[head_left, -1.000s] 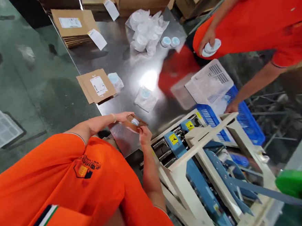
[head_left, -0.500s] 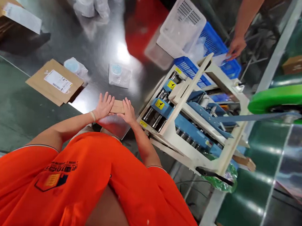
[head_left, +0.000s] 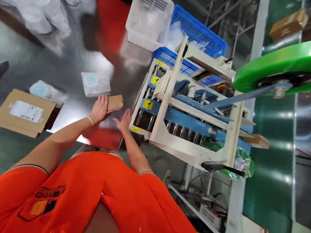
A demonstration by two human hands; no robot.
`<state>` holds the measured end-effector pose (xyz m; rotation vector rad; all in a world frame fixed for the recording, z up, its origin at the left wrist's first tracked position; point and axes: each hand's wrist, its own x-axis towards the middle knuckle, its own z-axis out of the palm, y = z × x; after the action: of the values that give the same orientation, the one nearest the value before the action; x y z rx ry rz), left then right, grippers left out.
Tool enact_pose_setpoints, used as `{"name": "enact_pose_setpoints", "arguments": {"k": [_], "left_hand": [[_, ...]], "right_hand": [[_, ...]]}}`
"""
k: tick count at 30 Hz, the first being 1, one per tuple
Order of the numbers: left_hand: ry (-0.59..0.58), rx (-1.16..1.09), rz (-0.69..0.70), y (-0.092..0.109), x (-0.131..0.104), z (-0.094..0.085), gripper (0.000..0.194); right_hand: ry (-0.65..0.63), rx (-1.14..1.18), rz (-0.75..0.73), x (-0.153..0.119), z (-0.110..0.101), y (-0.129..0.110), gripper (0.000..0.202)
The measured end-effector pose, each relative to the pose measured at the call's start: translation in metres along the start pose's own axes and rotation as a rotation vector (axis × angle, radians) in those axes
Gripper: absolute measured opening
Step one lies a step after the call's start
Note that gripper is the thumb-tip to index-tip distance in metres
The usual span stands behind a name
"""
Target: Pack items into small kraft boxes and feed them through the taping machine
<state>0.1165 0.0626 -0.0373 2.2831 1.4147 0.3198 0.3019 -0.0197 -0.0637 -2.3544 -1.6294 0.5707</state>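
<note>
The small carton point(head_left: 116, 102), just left of the frame's centre on the surface point(head_left: 74, 59), appears folded closed, while a bagged disc point(head_left: 96, 84) beside it lies unboxed; the carton is plain brown and oblong. The left hand point(head_left: 100, 108) pinches its left end, and the right hand's point(head_left: 123, 120) grip is spread, just off its lower right.
</note>
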Motion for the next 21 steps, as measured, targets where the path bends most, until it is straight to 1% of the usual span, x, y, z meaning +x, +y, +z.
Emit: {"name": "enact_pose_setpoints", "arguments": {"k": [2, 3, 6, 9, 11, 13, 14, 15, 16, 17, 18, 19, 20, 21], "left_hand": [[0.013, 0.012, 0.064, 0.012, 0.046, 0.001, 0.09], [0.017, 0.011, 0.097, 0.02, 0.07, 0.003, 0.09], [-0.004, -0.041, 0.206, 0.052, 0.144, 0.014, 0.094], [-0.025, -0.21, 0.346, 0.094, 0.211, 0.034, 0.096], [-0.029, -0.41, 0.411, 0.126, 0.245, 0.052, 0.102], [-0.038, -0.59, 0.432, 0.155, 0.264, 0.068, 0.116], [-0.034, -0.671, 0.434, 0.165, 0.267, 0.075, 0.124], [-0.022, -0.738, 0.436, 0.172, 0.264, 0.081, 0.131], [-0.001, -0.788, 0.436, 0.174, 0.255, 0.084, 0.135], [0.029, -0.826, 0.431, 0.17, 0.241, 0.085, 0.136], [0.06, -0.85, 0.429, 0.16, 0.221, 0.083, 0.133], [0.089, -0.851, 0.422, 0.144, 0.196, 0.077, 0.125], [0.118, -0.825, 0.399, 0.122, 0.165, 0.069, 0.113], [0.152, -0.783, 0.354, 0.095, 0.131, 0.058, 0.097]], "right_hand": [[-0.043, -0.078, -0.047, -0.001, 0.006, 0.004, 0.084], [-0.059, -0.113, -0.07, -0.002, 0.009, 0.005, 0.078], [-0.089, -0.17, -0.092, -0.004, 0.012, 0.009, 0.072], [-0.099, -0.159, -0.105, -0.005, 0.016, 0.014, 0.07], [-0.092, -0.157, -0.109, -0.004, 0.02, 0.018, 0.064], [-0.096, -0.18, -0.093, -0.002, 0.023, 0.022, 0.057], [-0.097, -0.186, -0.087, -0.001, 0.024, 0.024, 0.054], [-0.093, -0.179, -0.091, -0.001, 0.025, 0.027, 0.051], [-0.075, -0.158, -0.102, -0.001, 0.025, 0.029, 0.049], [-0.044, -0.123, -0.121, -0.002, 0.024, 0.032, 0.048], [-0.003, -0.085, -0.142, -0.003, 0.024, 0.034, 0.047], [0.04, -0.052, -0.157, -0.004, 0.022, 0.037, 0.047], [0.081, -0.032, -0.167, -0.005, 0.02, 0.038, 0.048], [0.118, -0.022, -0.17, -0.003, 0.018, 0.038, 0.048]]}}
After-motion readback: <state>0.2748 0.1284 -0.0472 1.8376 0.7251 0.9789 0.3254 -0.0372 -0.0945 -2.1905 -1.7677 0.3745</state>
